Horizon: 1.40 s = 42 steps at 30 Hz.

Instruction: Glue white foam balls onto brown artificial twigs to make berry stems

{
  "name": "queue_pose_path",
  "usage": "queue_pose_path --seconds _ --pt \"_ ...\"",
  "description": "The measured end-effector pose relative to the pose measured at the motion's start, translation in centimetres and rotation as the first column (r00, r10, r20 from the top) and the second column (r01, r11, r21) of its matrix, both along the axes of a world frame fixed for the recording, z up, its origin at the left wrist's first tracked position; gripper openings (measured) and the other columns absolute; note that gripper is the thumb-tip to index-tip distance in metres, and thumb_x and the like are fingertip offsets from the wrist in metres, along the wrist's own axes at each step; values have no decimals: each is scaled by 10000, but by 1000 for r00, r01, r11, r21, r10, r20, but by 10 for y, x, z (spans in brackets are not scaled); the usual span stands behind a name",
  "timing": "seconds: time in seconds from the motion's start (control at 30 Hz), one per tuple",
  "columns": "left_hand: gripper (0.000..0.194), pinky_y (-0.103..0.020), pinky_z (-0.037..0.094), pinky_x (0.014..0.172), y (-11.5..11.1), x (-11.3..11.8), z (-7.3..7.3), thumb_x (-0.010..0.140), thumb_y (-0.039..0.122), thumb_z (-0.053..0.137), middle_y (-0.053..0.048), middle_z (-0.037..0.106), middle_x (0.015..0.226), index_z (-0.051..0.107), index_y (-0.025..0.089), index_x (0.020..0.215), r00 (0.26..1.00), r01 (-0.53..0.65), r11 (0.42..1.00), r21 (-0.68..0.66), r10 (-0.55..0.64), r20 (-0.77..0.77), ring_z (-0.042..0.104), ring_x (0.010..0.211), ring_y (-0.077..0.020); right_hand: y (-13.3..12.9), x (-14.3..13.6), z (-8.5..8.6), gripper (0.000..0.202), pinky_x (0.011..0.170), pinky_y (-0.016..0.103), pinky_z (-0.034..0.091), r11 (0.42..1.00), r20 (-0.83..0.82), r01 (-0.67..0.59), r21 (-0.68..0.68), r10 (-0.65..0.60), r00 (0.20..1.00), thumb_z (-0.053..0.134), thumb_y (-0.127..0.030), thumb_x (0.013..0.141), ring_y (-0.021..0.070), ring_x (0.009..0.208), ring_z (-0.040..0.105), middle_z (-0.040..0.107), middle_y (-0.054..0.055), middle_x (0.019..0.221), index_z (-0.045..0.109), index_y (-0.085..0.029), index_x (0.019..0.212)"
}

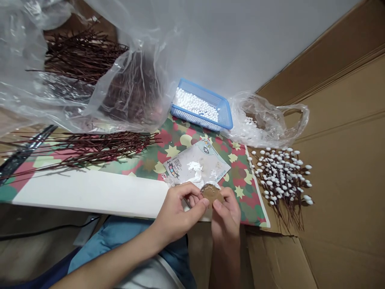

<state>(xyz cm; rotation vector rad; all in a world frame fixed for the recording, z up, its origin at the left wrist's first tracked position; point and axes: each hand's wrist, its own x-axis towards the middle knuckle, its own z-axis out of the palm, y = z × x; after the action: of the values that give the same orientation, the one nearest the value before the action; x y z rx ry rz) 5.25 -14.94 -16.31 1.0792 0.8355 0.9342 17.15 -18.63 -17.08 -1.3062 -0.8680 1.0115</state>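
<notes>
Between both hands is a small brown piece (212, 194) with white paste along its far edge. My left hand (183, 208) pinches its left side with thumb and fingers. On the right side my right hand (227, 208) grips it, thumb on top. Just beyond the hands lies a grey printed card (207, 158) smeared with white paste. A blue basket (202, 92) holding many small white balls stands behind the card. Dark red twigs (111, 145) lie on the left of the table. White-tipped stems (282, 176) are bunched at the right.
Clear plastic (102, 100) wraps more dark red twigs at the upper left. A clear bag (270, 124) with white balls sits right of the basket. A patterned cover with a white strip (99, 194) lies on the table. Cardboard (345, 168) stands along the right.
</notes>
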Motion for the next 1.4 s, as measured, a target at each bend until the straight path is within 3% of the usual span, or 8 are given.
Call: queue_pose_path --seconds 0.1,0.2,0.3,0.4,0.5,0.7,1.03,1.4 --pt "159 -221 391 557 3 -7 1 804 258 601 29 511 594 572 157 685 993 91 992 89 -83 -90 472 561 -102 -6 19 6 269 527 234 357 994 125 -75 -74 84 989 662 -380 734 105 554 425 429 -51 588 476 -202 655" --pt "123 -277 429 681 13 -22 -3 863 254 555 -26 597 763 616 151 833 948 119 927 355 0 -318 562 723 -154 -3 29 4 318 505 236 320 995 312 44 -89 -14 950 660 -420 740 105 530 401 427 -53 557 468 -201 612" --pt "162 -375 393 741 26 -40 -11 882 242 502 -76 611 891 621 155 951 761 249 761 599 229 -607 557 833 -233 4 33 -6 310 557 254 347 978 542 189 -90 -111 833 636 -440 757 127 587 441 460 -41 590 485 -204 627" --pt "183 -394 362 712 31 -51 -19 890 245 473 -89 611 930 619 172 971 582 448 652 612 307 -753 530 870 -277 12 32 -16 286 584 265 363 970 691 243 -19 -163 704 601 -440 760 138 609 453 471 -34 612 491 -211 629" --pt "202 -383 349 684 27 -51 -26 919 222 417 -82 607 898 614 178 919 508 542 601 588 323 -798 518 834 -265 16 26 -23 249 569 260 366 972 777 228 54 -184 602 580 -399 769 137 590 459 477 -36 602 483 -220 627" --pt "233 -377 362 712 22 -48 -24 943 211 376 -86 601 901 605 172 918 476 603 594 532 268 -838 510 845 -252 16 6 -27 196 570 251 388 991 891 52 126 -136 433 544 -250 843 132 585 496 515 -36 610 466 -232 663" --pt "535 -413 356 855 15 -69 -31 933 472 435 -122 562 1148 436 169 1374 487 706 518 483 139 -862 476 1015 -301 24 4 -23 265 550 265 361 981 972 -189 37 9 237 490 -123 819 143 538 429 417 -48 552 327 -253 655" --pt "546 -414 359 895 12 -70 -40 936 459 419 -143 572 1219 432 144 1382 482 708 493 506 186 -856 496 1082 -304 29 9 -20 285 499 243 338 994 968 -109 15 13 250 481 -147 818 113 461 394 353 -76 505 289 -255 638"
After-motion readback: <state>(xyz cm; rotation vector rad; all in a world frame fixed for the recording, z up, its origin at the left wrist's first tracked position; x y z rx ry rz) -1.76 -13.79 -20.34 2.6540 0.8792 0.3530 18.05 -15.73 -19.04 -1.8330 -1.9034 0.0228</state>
